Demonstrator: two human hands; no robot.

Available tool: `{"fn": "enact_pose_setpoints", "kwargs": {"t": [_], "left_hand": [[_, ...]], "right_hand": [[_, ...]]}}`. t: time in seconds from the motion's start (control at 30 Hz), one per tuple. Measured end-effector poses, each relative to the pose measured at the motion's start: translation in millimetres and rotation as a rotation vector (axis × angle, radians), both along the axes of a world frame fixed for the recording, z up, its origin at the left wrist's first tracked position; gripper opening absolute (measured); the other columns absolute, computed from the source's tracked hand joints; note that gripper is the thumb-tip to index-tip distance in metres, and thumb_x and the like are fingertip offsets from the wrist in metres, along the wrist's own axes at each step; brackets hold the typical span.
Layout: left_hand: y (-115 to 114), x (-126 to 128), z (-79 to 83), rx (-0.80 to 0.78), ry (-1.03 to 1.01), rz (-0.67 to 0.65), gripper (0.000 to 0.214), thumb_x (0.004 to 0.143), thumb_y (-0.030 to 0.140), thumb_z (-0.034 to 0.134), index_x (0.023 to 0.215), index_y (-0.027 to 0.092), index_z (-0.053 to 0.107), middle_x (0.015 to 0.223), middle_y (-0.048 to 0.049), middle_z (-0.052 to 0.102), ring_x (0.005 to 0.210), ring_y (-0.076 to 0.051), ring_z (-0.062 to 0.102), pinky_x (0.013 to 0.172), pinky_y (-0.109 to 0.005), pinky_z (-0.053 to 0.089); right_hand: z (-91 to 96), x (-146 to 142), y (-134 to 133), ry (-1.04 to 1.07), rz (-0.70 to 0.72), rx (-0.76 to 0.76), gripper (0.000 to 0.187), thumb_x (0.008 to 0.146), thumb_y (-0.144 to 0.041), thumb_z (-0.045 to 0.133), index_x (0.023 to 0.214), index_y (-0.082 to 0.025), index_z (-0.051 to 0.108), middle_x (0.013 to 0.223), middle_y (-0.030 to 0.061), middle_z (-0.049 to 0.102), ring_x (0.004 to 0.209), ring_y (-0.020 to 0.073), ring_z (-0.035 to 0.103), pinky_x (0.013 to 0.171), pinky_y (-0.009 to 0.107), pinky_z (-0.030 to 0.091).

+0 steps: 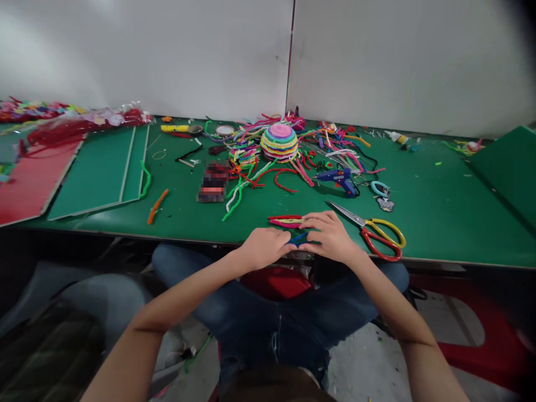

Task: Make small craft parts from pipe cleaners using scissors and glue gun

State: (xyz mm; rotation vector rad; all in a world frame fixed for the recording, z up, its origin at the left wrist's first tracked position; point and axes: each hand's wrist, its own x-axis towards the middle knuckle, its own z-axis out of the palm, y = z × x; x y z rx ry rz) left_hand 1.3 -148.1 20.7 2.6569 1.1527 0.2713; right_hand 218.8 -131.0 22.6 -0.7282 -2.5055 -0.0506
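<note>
Blue fuzzy craft stem, a short length, is what I find between the two bare hands at the near edge of the green tabletop. From my distant post, I see the left hand closed, thumb and fingers together on the stem's left end. The right hand is half curled at the other end, thumb below and fingers above with a narrow space between; I cannot tell how firmly it grips. Its upper fingertips reach the right end of a flat bundle of red, pale yellow and pink fuzzy stems, lying just beyond the blue one.

To the right of that hand, I make out large metal scissors with one yellow and one red handle, blades parted slightly and pointing up and left. Beyond them lie a dark blue glue gun and, near it, light-blue-handled pliers. Farther back, I see a rainbow-striped dome of coiled fuzzy stems amid loose multicoloured strands. One orange fuzzy twist lies well apart, toward the left.
</note>
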Motion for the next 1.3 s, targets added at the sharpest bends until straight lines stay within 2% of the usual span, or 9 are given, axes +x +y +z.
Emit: {"fn": "enact_pose_setpoints", "kwargs": {"t": [0.23, 0.4, 0.57, 0.7, 0.8, 0.9, 0.97, 1.1, 1.3], "left_hand": [[8, -3, -0.3, 0.147, -0.01, -0.037, 0.038, 0.093, 0.037, 0.036, 0.076, 0.014, 0.061, 0.071, -0.0067, 0.066, 0.071, -0.017, 0.062, 0.061, -0.025, 0.039], [18, -6, 6.3, 0.216, -0.025, 0.006, 0.037, 0.093, 0.038, 0.035, 0.086, 0.015, 0.064, 0.078, -0.0076, 0.067, 0.071, -0.016, 0.06, 0.059, -0.023, 0.038], [24, -2, 16.2, 0.276, 0.012, -0.101, 0.031, 0.089, 0.04, 0.045, 0.084, 0.015, 0.062, 0.074, -0.007, 0.063, 0.076, -0.018, 0.057, 0.065, -0.027, 0.039], [29, -6, 19.6, 0.318, -0.382, 0.21, 0.039, 0.08, 0.047, 0.058, 0.105, 0.017, 0.06, 0.106, -0.0118, 0.062, 0.105, -0.027, 0.052, 0.091, -0.042, 0.036], [30, -4, 9.9, 0.037, -0.983, 0.471, 0.053, 0.078, 0.043, 0.061, 0.123, 0.018, 0.049, 0.123, -0.0137, 0.055, 0.114, -0.025, 0.051, 0.097, -0.041, 0.036], [23, 11, -3.7, -0.555, -1.37, 0.399, 0.056, 0.077, 0.044, 0.063, 0.122, 0.015, 0.049, 0.116, -0.0139, 0.06, 0.103, -0.022, 0.06, 0.092, -0.036, 0.043], [16, 25, -8.7, -0.76, -1.541, 0.354, 0.053, 0.077, 0.044, 0.063, 0.12, 0.015, 0.051, 0.112, -0.0128, 0.063, 0.099, -0.021, 0.061, 0.089, -0.034, 0.044], [7, 45, -4.6, -0.91, -1.806, 0.316, 0.037, 0.084, 0.042, 0.055, 0.111, 0.017, 0.058, 0.095, -0.0072, 0.066, 0.083, -0.016, 0.063, 0.078, -0.029, 0.048], [6, 47, 3.0, -0.939, -1.892, 0.28, 0.023, 0.083, 0.028, 0.059, 0.103, 0.017, 0.065, 0.072, 0.001, 0.052, 0.057, -0.005, 0.047, 0.056, -0.019, 0.042]], "right_hand": [[-7.9, 1, -10, 0.166, 0.068, 0.116, 0.016, 0.078, -0.034, 0.065, 0.068, -0.021, 0.063, 0.073, -0.0021, 0.071, 0.072, 0.0125, 0.065, 0.067, 0.03, 0.037], [-6.0, -6, -18, 0.24, -0.207, -0.266, 0.051, 0.083, -0.047, 0.055, 0.122, -0.016, 0.05, 0.102, 0.0101, 0.069, 0.087, 0.0195, 0.064, 0.071, 0.03, 0.044], [-7.5, -24, -18, 0.227, -0.169, -0.705, 0.036, 0.095, -0.036, 0.031, 0.081, -0.019, 0.06, 0.065, 0.0012, 0.064, 0.057, 0.0128, 0.057, 0.058, 0.025, 0.041], [-24.0, -32, -21, 0.452, -0.302, -0.75, 0.039, 0.094, -0.038, 0.033, 0.066, -0.019, 0.051, 0.051, -0.0026, 0.051, 0.046, 0.0099, 0.047, 0.05, 0.022, 0.035], [-34.0, -38, -27, 0.553, -0.449, -0.675, 0.037, 0.094, -0.038, 0.032, 0.065, -0.02, 0.048, 0.05, -0.0025, 0.05, 0.044, 0.0098, 0.045, 0.047, 0.022, 0.031], [-38.3, -44, -34, 0.485, -0.536, -0.507, 0.033, 0.094, -0.034, 0.033, 0.067, -0.02, 0.047, 0.053, -0.0007, 0.054, 0.044, 0.0103, 0.046, 0.048, 0.023, 0.03], [-40.3, -47, -38, 0.408, -0.577, -0.382, 0.032, 0.094, -0.031, 0.033, 0.067, -0.019, 0.048, 0.053, 0.0002, 0.054, 0.045, 0.0108, 0.045, 0.049, 0.023, 0.028], [-45.7, -51, -44, 0.328, -0.574, -0.29, 0.032, 0.093, -0.03, 0.033, 0.065, -0.02, 0.045, 0.051, 0.0002, 0.05, 0.046, 0.0117, 0.044, 0.05, 0.025, 0.026], [-49.5, -51, -50, 0.491, -0.405, -0.667, 0.034, 0.094, -0.032, 0.032, 0.065, -0.021, 0.042, 0.052, -0.0019, 0.051, 0.047, 0.0103, 0.048, 0.052, 0.022, 0.032]]}}
